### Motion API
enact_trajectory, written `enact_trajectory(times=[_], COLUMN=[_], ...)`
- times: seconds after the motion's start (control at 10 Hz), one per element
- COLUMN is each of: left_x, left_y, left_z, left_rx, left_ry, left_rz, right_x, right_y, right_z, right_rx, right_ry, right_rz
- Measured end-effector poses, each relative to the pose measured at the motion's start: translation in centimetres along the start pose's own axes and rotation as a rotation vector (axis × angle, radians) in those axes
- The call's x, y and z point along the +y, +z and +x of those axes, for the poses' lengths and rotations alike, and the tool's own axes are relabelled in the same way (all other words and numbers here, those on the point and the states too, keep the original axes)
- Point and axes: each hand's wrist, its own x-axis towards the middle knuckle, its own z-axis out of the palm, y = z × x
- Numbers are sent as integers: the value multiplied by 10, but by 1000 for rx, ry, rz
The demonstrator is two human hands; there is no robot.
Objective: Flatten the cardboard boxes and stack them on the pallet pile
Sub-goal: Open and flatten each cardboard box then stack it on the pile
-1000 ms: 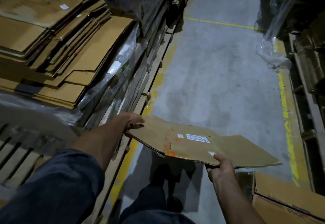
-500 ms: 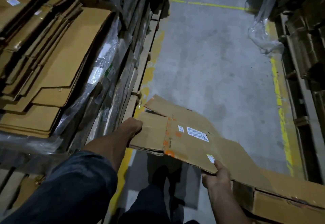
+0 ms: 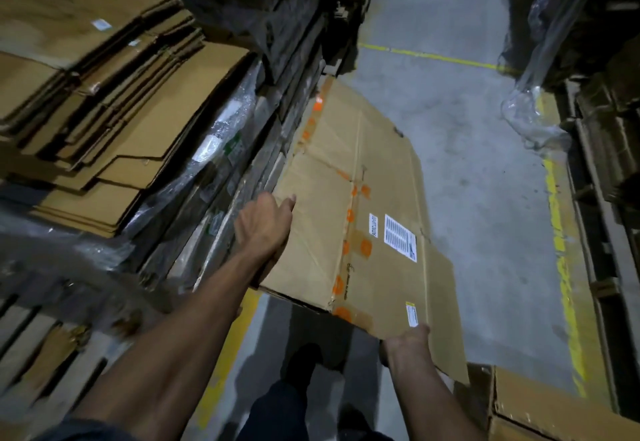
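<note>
Two hands, left hand point(image 3: 265, 224) and right hand point(image 3: 407, 338), grip one flattened box point(image 3: 363, 205)

Ahead of the hands we are seeing a grey concrete floor point(image 3: 460, 150), with a yellow line point(image 3: 429, 56) running across it far beyond them. Off to the right of the hands, a worn yellow stripe point(image 3: 562, 260) is trailing along the floor's edge, and clear plastic wrap point(image 3: 530, 101) is hanging from dark stacked goods point(image 3: 609, 118) there.
</note>
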Motion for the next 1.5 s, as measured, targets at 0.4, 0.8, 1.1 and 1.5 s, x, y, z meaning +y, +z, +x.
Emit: enact_trajectory(times=[0.4,0.8,1.1,1.5], left_x=[-33,-135,-240,-298], left_y=[-94,-179,-203,-210], left_z=[-93,-33,116,205], left_rx=[546,918,775,515], left_ry=[-143,-334,-627,-744], left_rz=[-463,-737,-846,-1231], right_x=[-65,-75,-48,-48], right_y=[36,198,403,469], right_z=[-120,-231,-265,-222], right_rx=[-75,-469,-798,-853], right_ry=[-35,-270,-283,-155], right_rz=[231,79,-139,-149])
